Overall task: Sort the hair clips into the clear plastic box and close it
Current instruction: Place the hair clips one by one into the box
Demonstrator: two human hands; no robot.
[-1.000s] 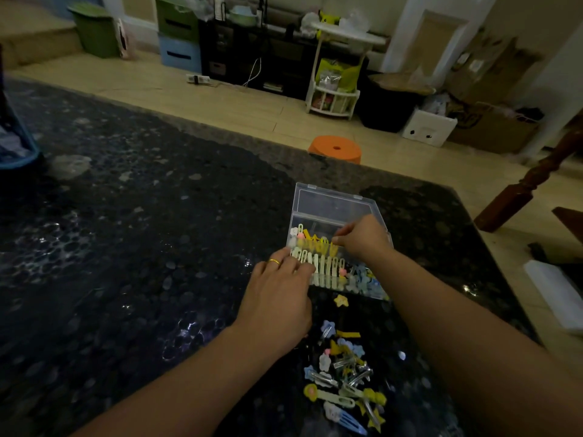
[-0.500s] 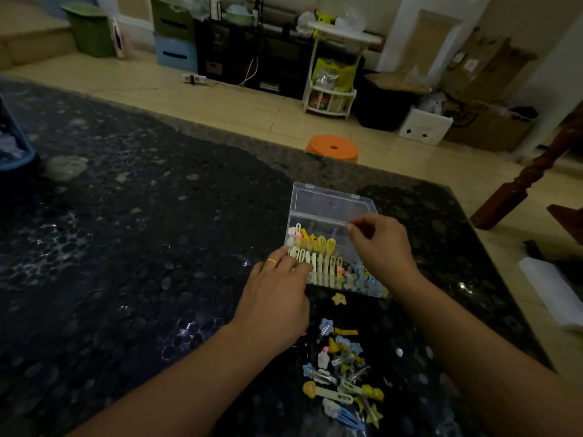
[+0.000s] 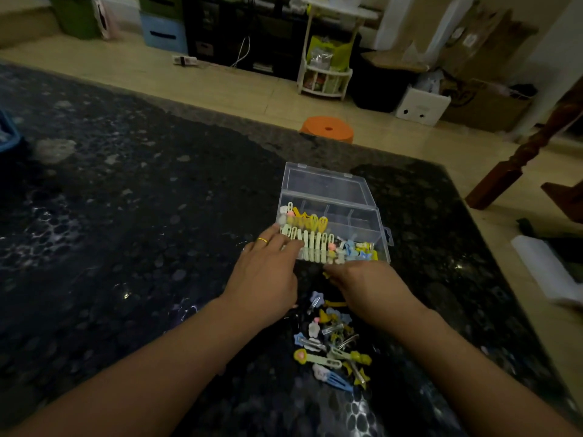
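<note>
1. The dark speckled counter carries everything, and pale floor shows beyond its far edge.
2. The clear plastic box sits on the counter just beyond both hands, its lid open and tilted back on the far side.
3. The left hand lies flat with straight, relaxed fingers; its fingertips touch the box's near left corner, at the row of pale clips. A gold ring sits on one finger. It grips nothing.
4. The right hand rests low on the counter just in front of the box's near wall, fingers curled downward. A small yellow clip shows at its fingertips; I cannot tell whether the hand pinches it or only touches it.
5. Sorted hair clips stand in rows in the box's left compartments, yellow behind and pale green in front, with blue and yellow ones in the near right part.
6. A loose pile of unsorted clips lies on the counter between the two forearms, nearer the person than either hand.
</note>
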